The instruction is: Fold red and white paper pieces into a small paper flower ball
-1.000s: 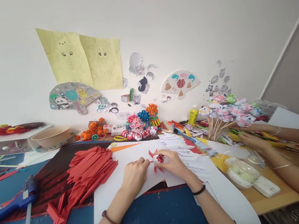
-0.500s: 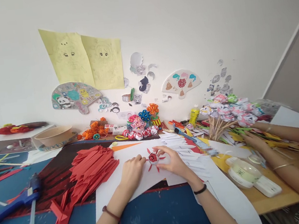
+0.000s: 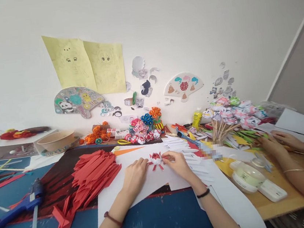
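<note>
A small red-and-white folded paper flower (image 3: pixel 155 159) sits on a white sheet (image 3: pixel 138 184) in the middle of the table. My left hand (image 3: pixel 135 175) pinches its left side with closed fingers. My right hand (image 3: pixel 177 164) grips its right side, fingers curled round the red petals. A heap of folded red paper pieces (image 3: pixel 92 173) lies to the left of my hands. Folded white paper pieces (image 3: pixel 180 145) lie just behind my right hand.
A blue glue gun (image 3: pixel 19 208) lies at the left. Paper flowers (image 3: pixel 142 128), a yellow glue bottle (image 3: pixel 196 117) and a bouquet on sticks (image 3: pixel 229 115) line the back. A white lidded tub (image 3: pixel 245 176) stands at right, where another person's hands (image 3: pixel 277 143) work.
The flower has been turned between my fingers and now shows its white side up. Both hands stay on it. The other person's hands moved right, away from the bouquet.
</note>
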Available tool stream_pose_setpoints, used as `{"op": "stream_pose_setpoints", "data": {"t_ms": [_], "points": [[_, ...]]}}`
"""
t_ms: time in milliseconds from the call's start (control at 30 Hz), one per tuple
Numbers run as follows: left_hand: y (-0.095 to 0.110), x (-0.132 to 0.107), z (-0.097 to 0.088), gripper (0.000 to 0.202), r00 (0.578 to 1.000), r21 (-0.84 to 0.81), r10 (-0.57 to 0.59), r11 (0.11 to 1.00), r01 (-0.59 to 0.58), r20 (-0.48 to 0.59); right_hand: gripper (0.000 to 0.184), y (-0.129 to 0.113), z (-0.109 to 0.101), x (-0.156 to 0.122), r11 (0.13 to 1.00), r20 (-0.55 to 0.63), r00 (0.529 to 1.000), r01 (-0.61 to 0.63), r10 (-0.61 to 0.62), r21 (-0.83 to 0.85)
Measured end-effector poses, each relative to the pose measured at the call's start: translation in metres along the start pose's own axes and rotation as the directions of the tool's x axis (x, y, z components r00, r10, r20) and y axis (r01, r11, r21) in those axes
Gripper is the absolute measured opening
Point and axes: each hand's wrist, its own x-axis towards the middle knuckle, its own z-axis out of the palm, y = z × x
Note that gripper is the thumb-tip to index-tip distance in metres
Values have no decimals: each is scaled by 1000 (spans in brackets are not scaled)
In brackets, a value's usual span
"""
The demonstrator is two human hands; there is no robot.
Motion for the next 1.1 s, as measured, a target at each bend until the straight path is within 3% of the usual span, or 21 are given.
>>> {"op": "stream_pose_setpoints", "data": {"t_ms": [200,367,467,567,833,1100], "points": [[4,1,1,25,960,-62,141,985,-161,-242,19,2,-2,1,999,-95,995,40,-42,-24],[12,2,0,32,940,-127,63,986,-111,-336,11,-17,6,-6,980,-143,971,181,-192,-86],[16,4,2,45,946,-199,-11,978,-57,-323,13,-24,13,-10,915,-117,913,370,-390,-160],[16,5,5,44,959,-253,-34,967,-40,-281,14,-27,16,-13,880,-79,883,448,-463,-160],[10,6,6,38,958,-363,-30,928,-79,-286,14,-24,14,-14,873,-22,878,474,-479,-113],[11,3,6,19,934,-279,16,952,-123,-357,14,-24,14,-13,891,5,896,441,-443,-102]]}}
